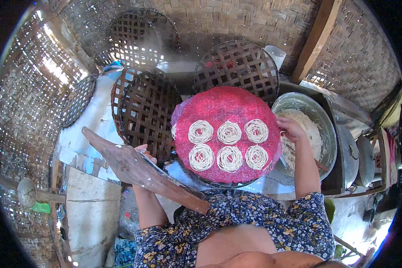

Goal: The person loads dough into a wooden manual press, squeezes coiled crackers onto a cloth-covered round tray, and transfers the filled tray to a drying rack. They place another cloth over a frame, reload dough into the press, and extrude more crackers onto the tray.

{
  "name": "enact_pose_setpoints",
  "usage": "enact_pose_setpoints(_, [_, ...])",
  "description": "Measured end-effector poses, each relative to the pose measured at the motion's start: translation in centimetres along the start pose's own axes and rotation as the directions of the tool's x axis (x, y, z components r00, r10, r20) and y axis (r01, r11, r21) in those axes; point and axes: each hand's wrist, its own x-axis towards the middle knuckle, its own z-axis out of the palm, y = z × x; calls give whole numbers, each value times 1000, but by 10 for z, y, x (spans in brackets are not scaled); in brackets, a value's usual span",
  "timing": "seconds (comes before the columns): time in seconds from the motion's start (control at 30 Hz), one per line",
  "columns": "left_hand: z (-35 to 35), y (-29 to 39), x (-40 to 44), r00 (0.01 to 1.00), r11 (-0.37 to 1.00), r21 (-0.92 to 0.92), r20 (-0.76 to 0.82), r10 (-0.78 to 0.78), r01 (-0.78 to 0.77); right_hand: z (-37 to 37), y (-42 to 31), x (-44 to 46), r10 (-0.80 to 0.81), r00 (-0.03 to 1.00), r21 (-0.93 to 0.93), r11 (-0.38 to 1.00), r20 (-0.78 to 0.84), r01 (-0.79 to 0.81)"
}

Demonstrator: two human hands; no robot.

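A round tray covered in red cloth (228, 105) lies before my body, with several coiled nests of pale noodle strands (229, 132) on it in two rows. My right hand (292, 129) is at the tray's right edge, its fingers bent; whether they grip the edge is unclear. On the other side, my left hand (147, 154) is partly hidden behind a long brown wooden piece (143, 172), which slants from upper left down to my chest. What the left hand holds cannot be made out.
A large metal basin with pale dough (306, 127) stands right of the tray. Woven round trays (149, 111) lean behind and to the left. Metal lids (365, 161) stand at the far right. A white container (276, 56) is near the woven wall (236, 20).
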Motion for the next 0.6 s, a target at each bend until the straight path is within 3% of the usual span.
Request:
enact_pose_setpoints(0.03, [3,1,-5,1000,1000,25,15,0,0,-2,3,0,-12,1000,-19,1000,15,12])
enact_pose_setpoints(0.13, [27,-6,-26,979,975,185,-136,152,-125,-10,11,4,-43,997,-69,996,59,47])
enact_pose_setpoints(0.27, [35,-10,-45,982,972,202,-126,144,-117,-15,14,6,-41,997,-78,996,63,46])
enact_pose_setpoints(0.33, [72,-9,-60,961,945,297,-191,199,-136,-8,12,3,-23,998,-44,999,51,25])
enact_pose_setpoints(0.4, [70,-13,-67,949,826,526,-103,299,-203,-1,6,-4,-4,999,1,1000,37,4])
enact_pose_setpoints(0.47, [67,-17,-72,941,768,599,-70,331,-226,-2,7,-6,-8,996,17,1000,84,7])
enact_pose_setpoints(0.6, [85,-16,-86,958,841,517,-124,259,-160,-10,16,2,-50,991,-15,999,124,53])
